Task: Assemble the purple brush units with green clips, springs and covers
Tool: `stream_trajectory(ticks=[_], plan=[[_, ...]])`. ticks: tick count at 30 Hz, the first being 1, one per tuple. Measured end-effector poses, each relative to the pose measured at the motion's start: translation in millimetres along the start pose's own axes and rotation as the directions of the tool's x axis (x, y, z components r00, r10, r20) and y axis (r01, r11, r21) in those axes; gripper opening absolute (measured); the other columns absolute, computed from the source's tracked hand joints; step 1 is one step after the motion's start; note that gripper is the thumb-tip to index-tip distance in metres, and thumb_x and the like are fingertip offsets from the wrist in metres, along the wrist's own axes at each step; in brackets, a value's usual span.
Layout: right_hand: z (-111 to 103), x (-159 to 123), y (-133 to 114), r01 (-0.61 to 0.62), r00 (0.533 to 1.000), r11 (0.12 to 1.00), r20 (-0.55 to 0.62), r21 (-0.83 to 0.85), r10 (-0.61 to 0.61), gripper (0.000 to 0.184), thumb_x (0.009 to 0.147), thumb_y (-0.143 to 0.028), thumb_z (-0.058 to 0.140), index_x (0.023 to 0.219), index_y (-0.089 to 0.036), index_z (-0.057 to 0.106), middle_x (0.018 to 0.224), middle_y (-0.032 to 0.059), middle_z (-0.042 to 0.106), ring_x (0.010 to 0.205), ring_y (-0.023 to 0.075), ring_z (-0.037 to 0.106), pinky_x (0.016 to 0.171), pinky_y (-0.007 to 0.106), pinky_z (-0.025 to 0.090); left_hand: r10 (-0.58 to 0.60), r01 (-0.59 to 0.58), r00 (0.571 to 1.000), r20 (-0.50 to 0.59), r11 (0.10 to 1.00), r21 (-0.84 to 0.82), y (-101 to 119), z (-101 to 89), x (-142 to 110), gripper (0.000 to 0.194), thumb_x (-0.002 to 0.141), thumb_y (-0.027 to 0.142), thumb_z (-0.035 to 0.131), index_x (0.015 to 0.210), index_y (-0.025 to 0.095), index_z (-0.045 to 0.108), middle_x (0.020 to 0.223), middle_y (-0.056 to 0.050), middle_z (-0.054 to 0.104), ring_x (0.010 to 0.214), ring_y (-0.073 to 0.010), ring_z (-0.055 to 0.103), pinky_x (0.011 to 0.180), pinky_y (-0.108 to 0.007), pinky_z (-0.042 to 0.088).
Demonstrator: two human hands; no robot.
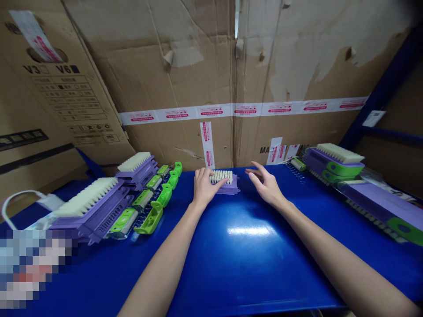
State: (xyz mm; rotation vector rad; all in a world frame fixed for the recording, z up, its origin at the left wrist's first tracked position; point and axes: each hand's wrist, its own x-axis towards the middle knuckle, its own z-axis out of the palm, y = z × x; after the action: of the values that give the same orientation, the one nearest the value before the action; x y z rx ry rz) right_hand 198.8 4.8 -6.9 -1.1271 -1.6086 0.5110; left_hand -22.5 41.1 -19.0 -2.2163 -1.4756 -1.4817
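Near the back of the blue table (211, 255), my left hand (204, 185) grips the left side of a purple plastic piece (228, 189) with cream ridged foam (222, 177) on top. My thumb lies across its front and the fingers go over its far left edge. To its right, my right hand (265, 181) hovers apart from it, fingers spread, with nothing in them. At left lie a row of clear-and-green parts (143, 199) and a row of bright green clip-like pieces (161, 196).
Stacked purple pieces with foam (92, 198) stand at left beside a white cable (9, 200). Purple-and-green assembled units (380, 198) lie at right. Cardboard sheets (185, 66) wall off the back, and a blue metal frame (380, 83) rises at right.
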Motion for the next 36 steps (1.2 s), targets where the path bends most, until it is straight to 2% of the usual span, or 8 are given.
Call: stream_trajectory(ticks=[7,25,36], plan=[[-1,1,3,0.006,1.0,1.0,-0.011,-0.016,-0.006,0.054,0.087,-0.045,0.05,0.134,-0.018,0.042,0.115,0.0118,0.066,0.107,0.0228,0.062,0.095,0.042,0.048,0.015,-0.015,1.0,-0.005,1.0,0.001,-1,-0.1,0,0.04,0.067,0.051,0.073,0.075,0.022,0.046,0.084,-0.003,0.057,0.09,-0.0219,0.051,0.074,-0.033,0.041],[-10,5,7,0.01,0.998,0.995,-0.057,-0.097,-0.016,0.054,0.087,-0.046,0.048,0.135,-0.022,0.042,0.115,0.0114,0.066,0.107,0.0262,0.062,0.089,0.045,0.05,0.003,-0.003,1.0,-0.001,1.0,0.006,0,-2.2,0,0.037,0.068,0.048,0.073,0.074,0.022,0.047,0.083,-0.003,0.056,0.088,-0.0218,0.05,0.075,-0.034,0.041],[-14,7,11,0.029,0.996,0.99,-0.082,-0.135,-0.04,0.056,0.087,-0.047,0.047,0.136,-0.022,0.041,0.115,0.0105,0.066,0.106,0.0259,0.062,0.093,0.046,0.049,0.0,0.0,1.0,0.005,1.0,0.014,0,-3.5,-1,0.036,0.069,0.048,0.072,0.076,0.022,0.047,0.087,-0.003,0.058,0.09,-0.0223,0.051,0.076,-0.035,0.041]])
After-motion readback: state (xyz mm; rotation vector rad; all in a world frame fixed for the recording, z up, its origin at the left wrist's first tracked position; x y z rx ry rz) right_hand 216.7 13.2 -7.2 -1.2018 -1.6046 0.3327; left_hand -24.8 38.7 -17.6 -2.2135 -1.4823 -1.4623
